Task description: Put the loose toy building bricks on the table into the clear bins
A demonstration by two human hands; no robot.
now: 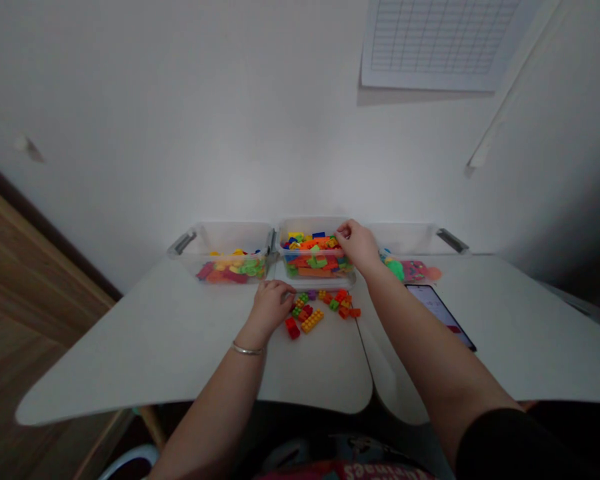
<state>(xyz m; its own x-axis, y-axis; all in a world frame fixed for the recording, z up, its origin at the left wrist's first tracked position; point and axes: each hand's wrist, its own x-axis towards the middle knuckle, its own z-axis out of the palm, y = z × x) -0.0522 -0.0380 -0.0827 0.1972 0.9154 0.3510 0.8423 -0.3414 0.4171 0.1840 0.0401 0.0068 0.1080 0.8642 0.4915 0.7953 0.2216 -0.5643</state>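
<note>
My right hand (356,241) is at the right rim of the middle clear plastic bin (315,283), its fingertips pinched together over the toy building bricks (316,261) inside. Whatever it pinches is too small to make out. Bent fingers of my left hand (271,308) rest at the left side of a loose group of bricks on the table. Its fingertips are closed and partly hidden, so what they grip is unclear. Close to this hand lie a red brick (293,327) and a long yellow brick (313,321). Orange bricks (344,303) with a green one lie to the right.
A left bin (220,240) holds yellow, red and green pieces. The right bin (405,237) contains a green piece and pink ones, partly behind my right forearm. A phone (443,317) lies right of that arm. The white table (205,347) has a seam; a wall stands behind.
</note>
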